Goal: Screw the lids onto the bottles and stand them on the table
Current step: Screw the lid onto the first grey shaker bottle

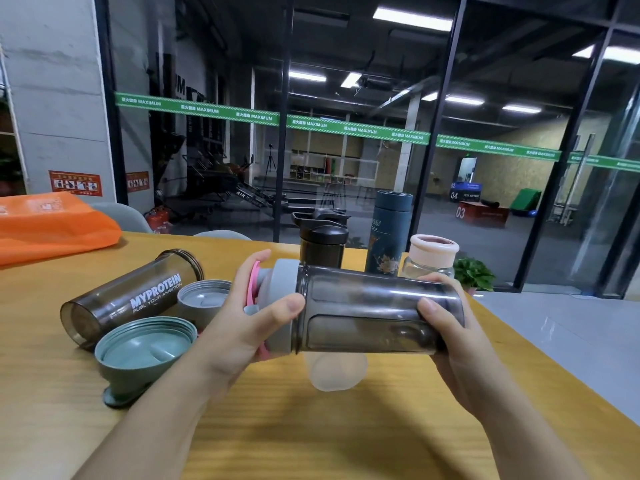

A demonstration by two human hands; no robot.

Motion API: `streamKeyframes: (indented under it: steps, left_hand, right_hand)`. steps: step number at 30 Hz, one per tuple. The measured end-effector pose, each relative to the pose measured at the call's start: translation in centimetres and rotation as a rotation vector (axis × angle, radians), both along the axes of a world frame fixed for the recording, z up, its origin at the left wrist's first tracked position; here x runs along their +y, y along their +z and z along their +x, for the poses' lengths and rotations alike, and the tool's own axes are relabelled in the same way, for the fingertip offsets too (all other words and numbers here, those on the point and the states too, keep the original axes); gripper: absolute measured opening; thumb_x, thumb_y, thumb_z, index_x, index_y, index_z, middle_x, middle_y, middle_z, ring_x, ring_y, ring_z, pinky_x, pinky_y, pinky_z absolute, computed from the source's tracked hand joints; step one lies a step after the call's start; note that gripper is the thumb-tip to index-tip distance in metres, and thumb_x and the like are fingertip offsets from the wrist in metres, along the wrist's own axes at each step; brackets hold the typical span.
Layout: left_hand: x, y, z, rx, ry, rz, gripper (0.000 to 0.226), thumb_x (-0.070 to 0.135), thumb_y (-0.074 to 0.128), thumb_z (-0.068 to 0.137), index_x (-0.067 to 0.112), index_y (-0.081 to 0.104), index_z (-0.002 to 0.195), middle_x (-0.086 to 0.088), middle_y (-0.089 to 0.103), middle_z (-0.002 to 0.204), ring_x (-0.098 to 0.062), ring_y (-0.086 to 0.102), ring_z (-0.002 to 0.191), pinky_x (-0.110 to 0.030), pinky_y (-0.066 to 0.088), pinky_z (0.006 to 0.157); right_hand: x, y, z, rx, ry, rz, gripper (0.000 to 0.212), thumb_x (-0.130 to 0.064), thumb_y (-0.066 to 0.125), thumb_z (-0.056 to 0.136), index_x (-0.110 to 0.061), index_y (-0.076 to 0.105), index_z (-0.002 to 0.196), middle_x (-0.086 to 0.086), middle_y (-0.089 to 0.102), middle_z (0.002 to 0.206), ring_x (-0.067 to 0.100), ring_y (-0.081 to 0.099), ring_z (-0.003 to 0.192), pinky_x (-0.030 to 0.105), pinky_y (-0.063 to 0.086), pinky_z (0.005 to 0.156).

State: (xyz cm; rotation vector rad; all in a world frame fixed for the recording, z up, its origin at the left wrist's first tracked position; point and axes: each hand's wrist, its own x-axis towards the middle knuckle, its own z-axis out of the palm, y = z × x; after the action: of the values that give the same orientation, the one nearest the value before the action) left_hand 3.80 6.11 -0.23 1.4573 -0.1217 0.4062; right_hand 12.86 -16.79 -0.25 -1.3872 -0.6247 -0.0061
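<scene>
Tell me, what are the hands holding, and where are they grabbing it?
One smoky shaker bottle, held sideways above the table. The left hand grips its grey lid end; the right hand grips the bottom end.

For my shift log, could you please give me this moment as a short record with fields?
held bottle: smoky shaker bottle, lying sideways in the air
left hand: grips the grey lid on the bottle's mouth
right hand: grips the bottle's base end
standing on table: black bottle, dark blue flask, glass jar with pink lid
still open: MYPROTEIN bottle, lying on its side
loose lids: green lid, grey-blue lid, both upside down
</scene>
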Motion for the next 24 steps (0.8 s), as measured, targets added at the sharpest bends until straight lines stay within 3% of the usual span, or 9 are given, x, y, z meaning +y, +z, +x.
streamKeyframes:
  steps: [4,6,7,9,13,17,19,21,24]
  left_hand:
    - [0.0,-0.1,0.1,-0.024,0.018,0.05,0.084,0.051,0.076,0.048,0.066,0.035,0.12,0.009,0.056,0.124,-0.033,0.063,0.106,-0.065,0.046,0.089]
    - [-0.1,-0.1,0.1,-0.053,0.028,0.092,0.088,0.052,0.075,0.047,0.065,0.032,0.122,0.008,0.054,0.123,-0.017,0.066,0.086,-0.04,0.055,0.067]
    - [-0.2,-0.1,0.0,-0.073,0.04,0.128,0.09,0.052,0.073,0.045,0.065,0.029,0.122,0.009,0.053,0.122,-0.007,0.064,0.074,-0.026,0.05,0.057]
    - [-0.4,0.0,-0.3,-0.091,0.068,0.19,0.093,0.051,0.072,0.043,0.068,0.025,0.122,0.011,0.05,0.123,0.0,0.06,0.062,-0.015,0.043,0.05]
    - [-0.6,0.0,-0.6,-0.107,0.11,0.229,0.094,0.048,0.074,0.043,0.077,0.026,0.117,0.01,0.044,0.133,-0.001,0.058,0.058,-0.018,0.044,0.05]
    - [0.0,-0.4,0.0,-0.105,0.12,0.18,0.123,0.064,0.082,0.027,0.066,0.019,0.132,0.008,0.04,0.142,0.0,0.063,0.069,-0.019,0.046,0.053]
    - [0.1,-0.6,0.4,-0.072,0.091,0.067,0.13,0.067,0.085,0.021,0.054,0.027,0.136,0.005,0.049,0.138,-0.011,0.067,0.089,-0.034,0.056,0.073]
    - [0.1,-0.7,0.8,-0.051,0.067,-0.077,0.11,0.056,0.09,0.024,0.044,0.044,0.124,-0.003,0.062,0.123,-0.023,0.068,0.095,-0.052,0.051,0.089]
    - [0.1,-0.8,1.1,-0.035,0.032,-0.21,0.092,0.044,0.092,0.031,0.044,0.051,0.114,-0.002,0.071,0.111,-0.018,0.07,0.091,-0.047,0.051,0.091]
  right_hand:
    - [0.0,0.1,0.0,0.033,0.01,0.001,0.079,-0.069,0.081,0.04,-0.032,0.058,0.107,0.005,0.07,0.107,0.028,0.066,0.098,0.055,0.045,0.092]
    - [0.1,0.2,0.0,0.087,0.024,0.014,0.071,-0.057,0.079,0.055,-0.025,0.057,0.115,0.005,0.072,0.107,0.026,0.069,0.098,0.048,0.05,0.088]
    - [0.1,0.3,-0.1,0.124,0.031,0.026,0.061,-0.048,0.075,0.064,-0.022,0.058,0.116,0.005,0.073,0.104,0.024,0.07,0.096,0.044,0.052,0.084]
    - [0.0,0.4,-0.1,0.197,0.045,0.023,0.049,-0.042,0.062,0.07,-0.019,0.061,0.113,0.005,0.075,0.099,0.021,0.071,0.089,0.038,0.052,0.076]
    - [-0.4,0.3,0.1,0.285,0.058,0.005,0.03,-0.038,0.052,0.086,-0.019,0.064,0.106,0.004,0.076,0.091,0.018,0.073,0.078,0.037,0.054,0.071]
    - [-0.5,0.7,0.0,0.293,0.139,0.052,0.049,-0.038,0.059,0.073,-0.023,0.059,0.12,0.005,0.073,0.105,0.022,0.072,0.088,0.04,0.056,0.073]
    - [-0.8,0.9,0.1,0.292,0.208,0.112,0.06,-0.024,0.066,0.067,-0.03,0.054,0.125,0.002,0.073,0.105,0.022,0.072,0.091,0.04,0.058,0.069]
    - [-1.0,1.0,0.3,0.307,0.3,0.18,0.069,-0.018,0.064,0.061,-0.031,0.054,0.128,0.005,0.07,0.115,0.027,0.069,0.099,0.042,0.059,0.075]
    - [-1.1,0.9,0.5,0.313,0.392,0.22,0.074,-0.015,0.067,0.057,-0.035,0.055,0.127,0.006,0.065,0.124,0.029,0.065,0.11,0.04,0.058,0.079]
